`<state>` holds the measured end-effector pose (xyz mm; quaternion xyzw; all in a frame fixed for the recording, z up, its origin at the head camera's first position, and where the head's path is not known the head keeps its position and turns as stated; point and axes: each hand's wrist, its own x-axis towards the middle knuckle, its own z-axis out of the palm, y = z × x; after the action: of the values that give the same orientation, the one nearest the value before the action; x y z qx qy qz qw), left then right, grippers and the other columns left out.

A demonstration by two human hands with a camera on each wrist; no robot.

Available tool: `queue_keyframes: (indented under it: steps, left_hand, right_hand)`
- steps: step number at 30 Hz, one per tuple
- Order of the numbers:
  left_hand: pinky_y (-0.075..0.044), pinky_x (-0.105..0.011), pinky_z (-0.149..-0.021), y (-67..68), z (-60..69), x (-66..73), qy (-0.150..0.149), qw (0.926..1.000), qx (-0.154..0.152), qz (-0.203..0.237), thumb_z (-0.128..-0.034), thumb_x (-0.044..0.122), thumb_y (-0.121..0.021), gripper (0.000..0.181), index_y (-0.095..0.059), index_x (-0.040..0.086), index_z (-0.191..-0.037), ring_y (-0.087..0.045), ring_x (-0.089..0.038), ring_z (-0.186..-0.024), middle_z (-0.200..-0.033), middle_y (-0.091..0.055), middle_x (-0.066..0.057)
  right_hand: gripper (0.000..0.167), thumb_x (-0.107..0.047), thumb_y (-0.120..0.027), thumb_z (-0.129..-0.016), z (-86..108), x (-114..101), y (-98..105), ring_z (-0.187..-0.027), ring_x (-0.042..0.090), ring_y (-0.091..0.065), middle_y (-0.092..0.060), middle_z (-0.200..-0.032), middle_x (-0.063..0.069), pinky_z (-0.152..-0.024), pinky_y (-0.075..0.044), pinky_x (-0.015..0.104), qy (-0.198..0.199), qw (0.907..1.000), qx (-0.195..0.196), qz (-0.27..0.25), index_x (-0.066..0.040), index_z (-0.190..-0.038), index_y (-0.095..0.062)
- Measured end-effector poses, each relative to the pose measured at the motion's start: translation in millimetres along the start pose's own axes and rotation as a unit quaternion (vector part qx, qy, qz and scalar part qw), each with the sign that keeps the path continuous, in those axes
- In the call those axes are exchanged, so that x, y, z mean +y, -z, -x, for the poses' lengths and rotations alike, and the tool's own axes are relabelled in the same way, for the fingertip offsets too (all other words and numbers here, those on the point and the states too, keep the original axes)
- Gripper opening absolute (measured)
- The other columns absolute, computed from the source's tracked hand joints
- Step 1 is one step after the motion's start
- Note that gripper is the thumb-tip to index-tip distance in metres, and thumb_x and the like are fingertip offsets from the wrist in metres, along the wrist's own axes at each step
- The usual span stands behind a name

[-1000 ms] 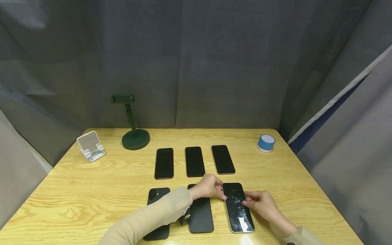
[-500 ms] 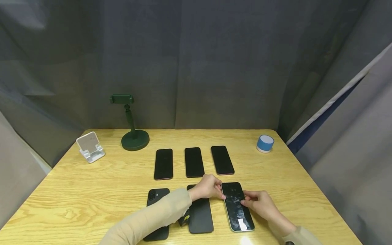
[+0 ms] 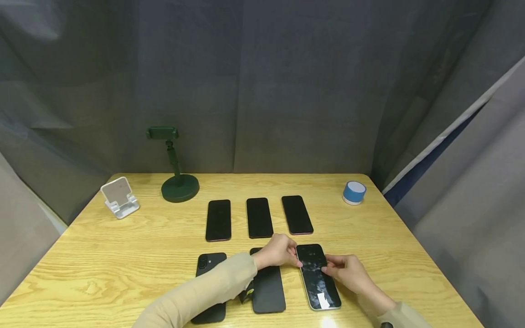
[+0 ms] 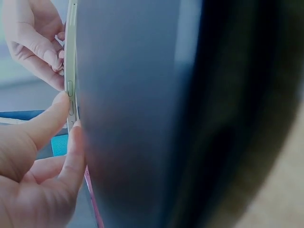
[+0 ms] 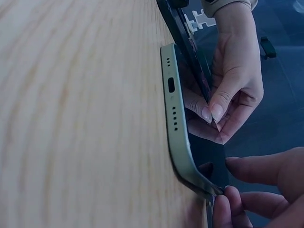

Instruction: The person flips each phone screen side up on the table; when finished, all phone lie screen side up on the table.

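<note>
Both hands hold a smartphone (image 3: 317, 279) with a glossy black screen facing up and a pale green frame. My left hand (image 3: 280, 249) pinches its left edge near the top, thumb and fingertips on the side with the buttons. On the opposite edge, the thumb and fingers of my right hand (image 3: 348, 272) grip it, the thumb at the screen's border. In the right wrist view the phone's charging-port end (image 5: 173, 104) shows close to the wooden surface; whether it touches is hard to tell. The left forearm passes over a dark phone (image 3: 268, 288) lying beside it.
Three black phones (image 3: 218, 220) lie in a row farther back. Another phone (image 3: 211, 264), camera side up, is partly under the left sleeve. A green phone stand (image 3: 179, 187), a white folding stand (image 3: 119, 198) and a blue-and-white cylinder (image 3: 354, 193) stand toward the back of the wooden table (image 3: 123, 255).
</note>
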<state>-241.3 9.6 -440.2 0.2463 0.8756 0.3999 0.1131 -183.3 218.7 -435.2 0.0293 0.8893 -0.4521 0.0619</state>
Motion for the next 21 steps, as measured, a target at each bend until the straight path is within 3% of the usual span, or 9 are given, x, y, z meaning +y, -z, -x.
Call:
queue_keyframes:
  steps: [7, 10, 13, 16, 21]
  left_hand:
    - [-0.047, -0.012, -0.061, 2.8, -0.2, 0.7, -0.007, 0.9999, -0.008, 0.011, -0.0730, 0.009, -0.083, 0.043, -0.068, -0.007, -0.110, -0.060, -0.001, -0.063, -0.074, -0.072, -0.004]
    - [-0.046, -0.011, -0.062, 5.9, 1.4, -0.8, -0.015, 0.9998, -0.005, 0.006, -0.0736, 0.009, -0.083, 0.034, -0.072, -0.006, -0.102, -0.061, -0.001, -0.063, -0.074, -0.073, -0.005]
    - [-0.049, -0.012, -0.065, 10.9, 4.8, -2.1, -0.012, 0.9999, -0.004, 0.005, -0.0737, 0.010, -0.083, 0.038, -0.070, -0.007, -0.105, -0.063, -0.003, -0.065, -0.076, -0.073, -0.005]
    - [-0.050, -0.013, -0.069, 18.6, 9.0, -1.8, -0.008, 1.0000, -0.001, 0.006, -0.0741, 0.013, -0.083, 0.050, -0.065, -0.008, -0.115, -0.065, -0.004, -0.067, -0.078, -0.074, -0.004]
    - [-0.051, -0.016, -0.068, 39.5, 15.9, 3.0, -0.021, 0.9997, 0.007, 0.007, -0.0752, 0.017, -0.082, 0.050, -0.066, -0.004, -0.117, -0.066, -0.007, -0.071, -0.086, -0.074, -0.007]
  right_hand:
    - [0.056, -0.003, -0.076, -0.077, -1.9, -2, -2, -0.074, 0.015, -0.054, -0.060, -0.085, 0.006, -0.061, -0.045, 0.020, -0.024, 0.9995, -0.008, -0.017, 0.014, -0.126, -0.055]
    - [0.058, -0.003, -0.076, -0.077, -3.6, -2, -3, -0.075, 0.015, -0.054, -0.059, -0.087, 0.008, -0.061, -0.046, 0.020, -0.020, 0.9994, -0.016, -0.024, 0.016, -0.126, -0.052]
    - [0.057, -0.003, -0.075, -0.078, -3.4, 0, -1, -0.076, 0.015, -0.054, -0.059, -0.088, 0.009, -0.059, -0.045, 0.020, -0.013, 0.9993, -0.022, -0.029, 0.018, -0.125, -0.051]
    - [0.053, -0.006, -0.074, -0.081, -1.8, 0, 4, -0.074, 0.014, -0.051, -0.059, -0.088, 0.008, -0.056, -0.042, 0.020, -0.010, 0.9996, -0.019, -0.020, 0.017, -0.125, -0.053]
    - [0.047, -0.013, -0.070, -0.086, 7.6, -10, 7, -0.067, 0.014, -0.051, -0.060, -0.084, 0.006, -0.051, -0.042, 0.023, 0.006, 0.9997, -0.022, 0.004, 0.011, -0.123, -0.056]
